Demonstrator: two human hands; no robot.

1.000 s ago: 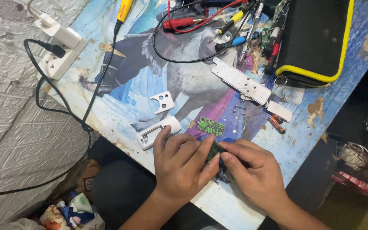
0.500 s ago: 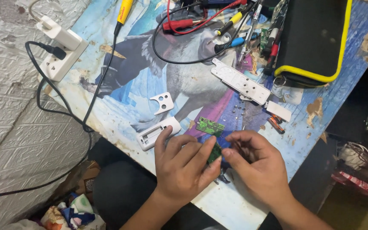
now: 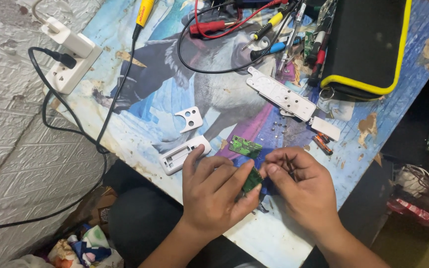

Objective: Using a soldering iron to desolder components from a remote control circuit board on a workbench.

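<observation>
Left hand (image 3: 214,191) pinched small green board (image 3: 252,179) between thumb and fingertips, just above table edge (image 3: 274,238). Right hand (image 3: 301,186) curled at board's 3 o'clock, fingertips pressed together on its edge; possibly held thin tool, view too poor to tell. Good practice: grip board by edges, keep it steady, work slowly. Second green board (image 3: 245,147) lay at 12 o'clock, white casing (image 3: 182,155) at 10 o'clock. Farther, long white plate (image 3: 281,94) at 1 o'clock.

Both hands — left grip (image 3: 214,191), right grip (image 3: 301,186) — bare, forearms unsleeved, dark trousers (image 3: 140,218) below.
</observation>
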